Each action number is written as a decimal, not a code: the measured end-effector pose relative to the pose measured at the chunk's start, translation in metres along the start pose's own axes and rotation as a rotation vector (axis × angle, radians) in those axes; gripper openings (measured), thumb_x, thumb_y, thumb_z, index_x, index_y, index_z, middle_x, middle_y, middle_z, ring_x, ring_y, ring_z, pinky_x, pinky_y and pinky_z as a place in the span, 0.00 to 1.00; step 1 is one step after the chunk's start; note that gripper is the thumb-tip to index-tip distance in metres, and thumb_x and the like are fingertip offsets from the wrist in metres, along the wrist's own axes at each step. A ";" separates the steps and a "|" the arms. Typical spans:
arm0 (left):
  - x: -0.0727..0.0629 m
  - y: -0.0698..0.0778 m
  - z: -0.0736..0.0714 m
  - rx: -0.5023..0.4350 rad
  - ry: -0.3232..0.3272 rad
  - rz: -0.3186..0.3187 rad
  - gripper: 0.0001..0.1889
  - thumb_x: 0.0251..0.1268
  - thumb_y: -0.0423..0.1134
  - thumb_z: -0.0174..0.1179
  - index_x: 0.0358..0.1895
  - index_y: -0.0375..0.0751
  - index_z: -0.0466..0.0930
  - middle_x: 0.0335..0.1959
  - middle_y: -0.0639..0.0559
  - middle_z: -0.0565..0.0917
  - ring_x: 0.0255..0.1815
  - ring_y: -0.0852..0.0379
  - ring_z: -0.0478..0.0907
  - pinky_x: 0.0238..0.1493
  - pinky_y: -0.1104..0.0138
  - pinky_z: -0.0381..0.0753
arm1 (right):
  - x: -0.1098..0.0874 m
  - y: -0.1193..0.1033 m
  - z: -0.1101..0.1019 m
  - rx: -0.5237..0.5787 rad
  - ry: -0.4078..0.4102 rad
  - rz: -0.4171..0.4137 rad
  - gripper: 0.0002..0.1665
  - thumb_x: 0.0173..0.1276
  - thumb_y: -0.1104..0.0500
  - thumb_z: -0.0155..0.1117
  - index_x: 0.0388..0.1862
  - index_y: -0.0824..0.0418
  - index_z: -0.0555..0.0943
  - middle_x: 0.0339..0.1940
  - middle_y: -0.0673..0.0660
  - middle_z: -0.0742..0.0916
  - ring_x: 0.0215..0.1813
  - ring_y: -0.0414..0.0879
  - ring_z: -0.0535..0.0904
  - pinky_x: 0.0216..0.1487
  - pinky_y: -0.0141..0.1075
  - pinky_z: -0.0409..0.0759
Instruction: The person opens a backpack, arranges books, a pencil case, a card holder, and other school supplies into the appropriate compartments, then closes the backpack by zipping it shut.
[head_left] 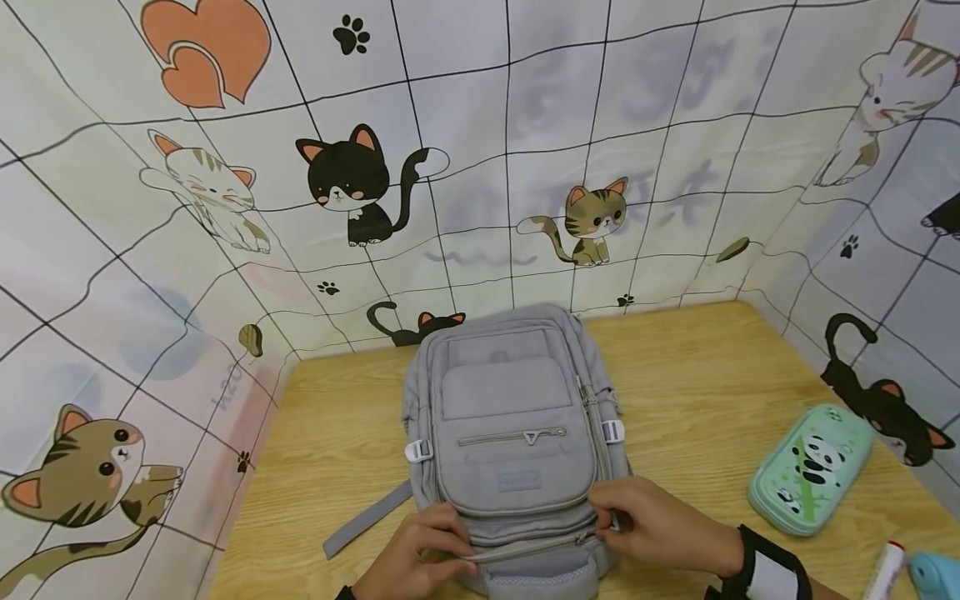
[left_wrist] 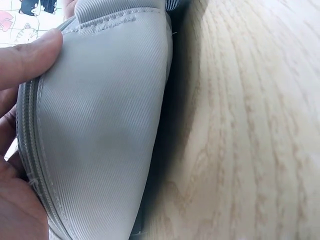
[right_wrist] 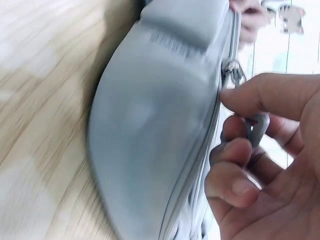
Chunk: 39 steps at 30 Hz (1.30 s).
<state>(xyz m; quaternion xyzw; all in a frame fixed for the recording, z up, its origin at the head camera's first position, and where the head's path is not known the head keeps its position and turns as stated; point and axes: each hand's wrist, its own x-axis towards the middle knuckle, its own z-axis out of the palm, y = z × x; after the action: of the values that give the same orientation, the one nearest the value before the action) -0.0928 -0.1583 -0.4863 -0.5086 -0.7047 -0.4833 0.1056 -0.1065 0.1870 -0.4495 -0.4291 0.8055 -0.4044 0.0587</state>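
Note:
A grey backpack [head_left: 506, 392] lies on the wooden table, its top handle end toward me. At the near left of its top, my left hand [head_left: 423, 546] pinches the fabric edge along the zipper [left_wrist: 33, 120], thumb on the outer side and fingers behind. On the right side my right hand [head_left: 667, 517] holds a zipper pull [right_wrist: 257, 131] between curled fingers. The zipper slider [right_wrist: 231, 70] sits just beyond the right fingertips, near the top handle [right_wrist: 187, 20]. Part of the zipper track is hidden behind the hands.
A green panda pencil case [head_left: 813, 471] lies to the right. Near the lower right corner are a white marker with a red end [head_left: 885, 571] and a blue object [head_left: 933, 575], partly cut off. A grey strap [head_left: 367, 518] extends left from the backpack. Cat-printed sheeting [head_left: 480, 167] surrounds the table.

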 end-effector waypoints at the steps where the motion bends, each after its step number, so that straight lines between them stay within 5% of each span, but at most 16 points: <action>1: -0.001 0.000 0.000 -0.004 -0.001 -0.003 0.10 0.43 0.30 0.70 0.33 0.41 0.85 0.31 0.54 0.79 0.35 0.64 0.73 0.40 0.76 0.73 | -0.002 0.002 -0.002 0.008 -0.006 0.001 0.20 0.48 0.73 0.64 0.22 0.51 0.67 0.22 0.43 0.72 0.24 0.29 0.65 0.23 0.20 0.66; 14: 0.001 0.001 0.002 -0.019 -0.027 -0.027 0.11 0.45 0.29 0.69 0.35 0.41 0.85 0.32 0.53 0.79 0.36 0.64 0.74 0.41 0.76 0.74 | -0.013 0.016 -0.019 0.065 -0.057 0.063 0.13 0.59 0.62 0.66 0.28 0.48 0.71 0.23 0.41 0.74 0.24 0.28 0.67 0.23 0.23 0.68; 20: -0.004 0.003 0.003 0.066 -0.086 -0.112 0.10 0.52 0.35 0.67 0.38 0.51 0.82 0.37 0.59 0.78 0.42 0.66 0.72 0.48 0.75 0.72 | -0.008 0.012 -0.016 0.088 -0.107 0.070 0.05 0.64 0.55 0.61 0.37 0.47 0.75 0.30 0.41 0.77 0.27 0.27 0.68 0.26 0.24 0.71; 27: -0.003 0.010 0.006 0.122 -0.146 -0.243 0.09 0.54 0.43 0.66 0.39 0.59 0.81 0.38 0.66 0.76 0.42 0.72 0.69 0.47 0.79 0.69 | -0.003 0.010 -0.010 0.022 -0.055 0.114 0.04 0.65 0.54 0.59 0.32 0.43 0.77 0.30 0.37 0.78 0.28 0.27 0.69 0.28 0.23 0.71; 39: -0.002 0.012 0.006 0.087 -0.158 -0.248 0.07 0.55 0.41 0.65 0.37 0.58 0.82 0.35 0.67 0.77 0.39 0.73 0.69 0.45 0.78 0.68 | -0.010 0.021 -0.016 -0.052 -0.034 0.129 0.03 0.62 0.52 0.61 0.30 0.41 0.78 0.28 0.36 0.77 0.29 0.27 0.70 0.29 0.24 0.69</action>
<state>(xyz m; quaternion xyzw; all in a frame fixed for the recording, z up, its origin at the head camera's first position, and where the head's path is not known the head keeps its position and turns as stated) -0.0805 -0.1545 -0.4836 -0.4489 -0.7886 -0.4201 0.0112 -0.1212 0.2100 -0.4566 -0.3846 0.8405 -0.3715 0.0870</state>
